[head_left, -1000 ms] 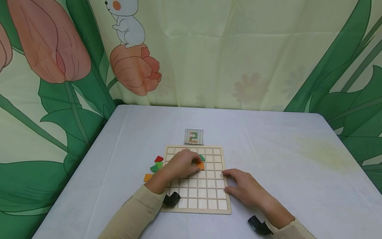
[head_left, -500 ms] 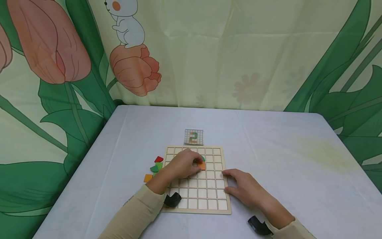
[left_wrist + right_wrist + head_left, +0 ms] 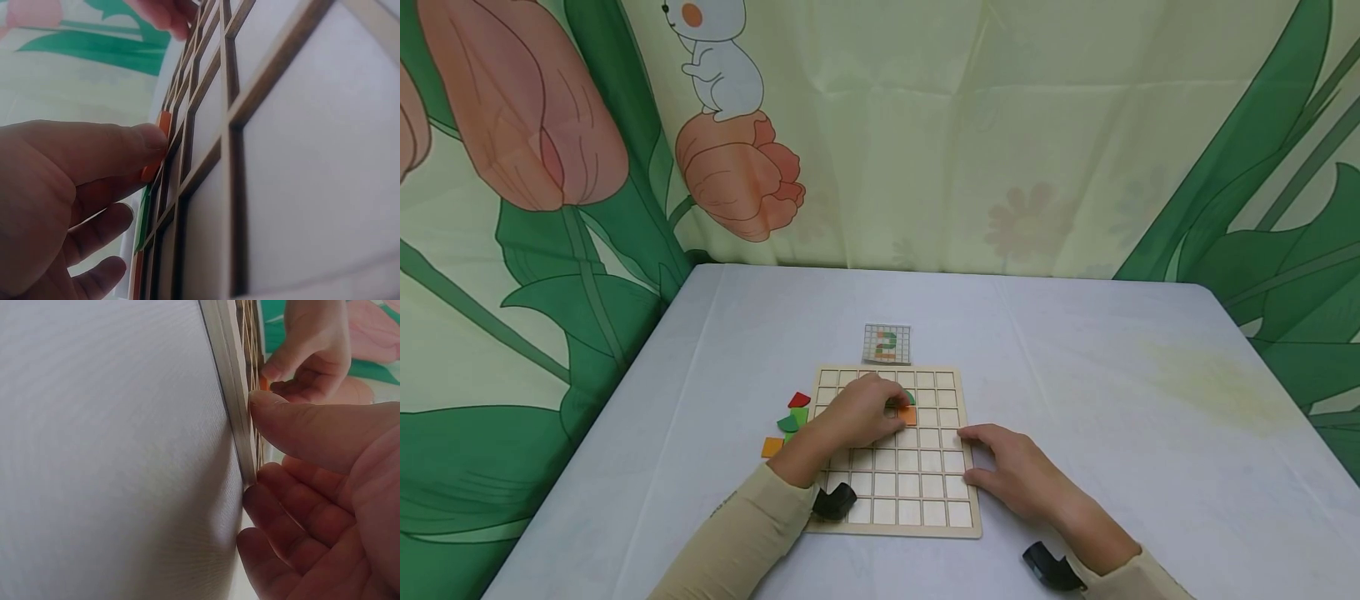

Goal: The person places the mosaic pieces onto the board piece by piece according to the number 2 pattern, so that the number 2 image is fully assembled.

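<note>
In the head view, the left hand (image 3: 859, 410) reaches across the wooden grid board (image 3: 917, 529), thumb and index finger pinching the orange square tile (image 3: 907, 416) right of the board's middle column, towards the far side. A green tile (image 3: 911, 397) lies just beyond it, partly covered by the hand. The right hand (image 3: 1018, 468) touches the board's right edge, fingers relaxed and spaced apart, probably to keep the board from sliding on the cloth-covered counter (image 3: 1112, 400). A printed grid card (image 3: 887, 344) lies just past the far edge, presumably so its small coloured figure stays readable. Loose pieces sit beside the left edge, seemingly for easy reach by the left hand: a red tile (image 3: 799, 399), a dark green tile (image 3: 787, 423) and an orange tile (image 3: 772, 447).

In the left wrist view, the thumb presses the orange square tile's edge near the raised dividers; whether it is fully seated cannot be told. Holding it by the edge likely lets it be aligned with its cell.

In the right wrist view, the thumb tip meets the board's rim and other fingertips rest lower along its side, a light touch that looks like bracing rather than lifting.
</note>
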The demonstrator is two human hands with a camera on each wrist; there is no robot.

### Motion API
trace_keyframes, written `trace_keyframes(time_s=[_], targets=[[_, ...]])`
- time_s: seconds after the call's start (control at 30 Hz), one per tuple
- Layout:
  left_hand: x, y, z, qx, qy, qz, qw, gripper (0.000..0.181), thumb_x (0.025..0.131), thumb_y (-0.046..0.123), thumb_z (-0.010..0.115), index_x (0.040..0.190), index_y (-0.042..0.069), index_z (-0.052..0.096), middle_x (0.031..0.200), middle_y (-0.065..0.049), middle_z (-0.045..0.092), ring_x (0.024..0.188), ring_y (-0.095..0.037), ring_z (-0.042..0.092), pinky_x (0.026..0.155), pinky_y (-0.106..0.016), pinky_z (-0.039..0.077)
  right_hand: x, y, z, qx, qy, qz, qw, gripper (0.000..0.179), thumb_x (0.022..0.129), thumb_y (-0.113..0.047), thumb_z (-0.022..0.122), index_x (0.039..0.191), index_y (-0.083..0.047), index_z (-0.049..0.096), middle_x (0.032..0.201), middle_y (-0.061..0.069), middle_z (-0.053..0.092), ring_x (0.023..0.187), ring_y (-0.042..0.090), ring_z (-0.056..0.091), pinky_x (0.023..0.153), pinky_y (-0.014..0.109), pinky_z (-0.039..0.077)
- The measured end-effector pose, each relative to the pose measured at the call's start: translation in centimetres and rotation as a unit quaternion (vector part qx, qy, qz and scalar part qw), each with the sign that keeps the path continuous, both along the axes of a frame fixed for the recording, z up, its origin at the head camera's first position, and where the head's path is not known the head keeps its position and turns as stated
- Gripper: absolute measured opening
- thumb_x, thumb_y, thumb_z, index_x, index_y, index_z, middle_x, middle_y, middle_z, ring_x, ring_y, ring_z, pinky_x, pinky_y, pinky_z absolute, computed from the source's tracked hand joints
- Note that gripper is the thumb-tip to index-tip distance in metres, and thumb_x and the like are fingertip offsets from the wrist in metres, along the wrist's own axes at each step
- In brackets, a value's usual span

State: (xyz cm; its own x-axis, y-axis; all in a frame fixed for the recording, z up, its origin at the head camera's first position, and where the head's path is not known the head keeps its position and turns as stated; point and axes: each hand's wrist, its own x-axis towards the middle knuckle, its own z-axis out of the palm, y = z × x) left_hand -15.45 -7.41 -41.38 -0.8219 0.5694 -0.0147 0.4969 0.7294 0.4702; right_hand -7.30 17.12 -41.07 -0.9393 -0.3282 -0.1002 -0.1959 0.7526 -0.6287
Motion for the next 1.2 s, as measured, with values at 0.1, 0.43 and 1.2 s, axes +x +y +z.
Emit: trace_keyframes(time_s=[0.1,0.43,1.2], targets=[[0.0,0.02,-0.02,-0.001,-0.002,0.002,1.0,0.017,0.087,0.019,0.077,0.103,0.014,0.075,0.094,0.008,0.068,0.09,-0.013,0.055,0.077,-0.029,0.048,0.0,0.01,0.01,0.0,-0.001,-0.001,1.0,0.048,0.087,-0.013,0.077,0.132,-0.006,0.061,0.134,0.008,0.06,0.129,0.032,0.052,0.106,0.051,0.039],[0.03,0.0,0.0,-0.002,0.002,-0.001,1.0,0.017,0.087,0.019,0.078,0.103,0.014,0.075,0.096,0.006,0.069,0.094,-0.016,0.056,0.081,-0.031,0.048,-0.01,0.01,0.03,-0.001,-0.005,-0.001,1.0,0.048,0.087,-0.012,0.077,0.132,-0.007,0.061,0.134,0.008,0.06,0.129,0.031,0.052,0.106,0.051,0.039],[0.07,-0.06,0.08,-0.002,-0.01,0.005,0.9999,0.015,0.088,0.019,0.078,0.102,0.015,0.074,0.098,0.006,0.069,0.094,-0.015,0.054,0.082,-0.031,0.048,0.0,-0.01,0.13,0.001,-0.003,0.0,1.0,0.049,0.087,-0.012,0.077,0.133,-0.006,0.061,0.133,0.008,0.06,0.128,0.031,0.053,0.105,0.051,0.04]])
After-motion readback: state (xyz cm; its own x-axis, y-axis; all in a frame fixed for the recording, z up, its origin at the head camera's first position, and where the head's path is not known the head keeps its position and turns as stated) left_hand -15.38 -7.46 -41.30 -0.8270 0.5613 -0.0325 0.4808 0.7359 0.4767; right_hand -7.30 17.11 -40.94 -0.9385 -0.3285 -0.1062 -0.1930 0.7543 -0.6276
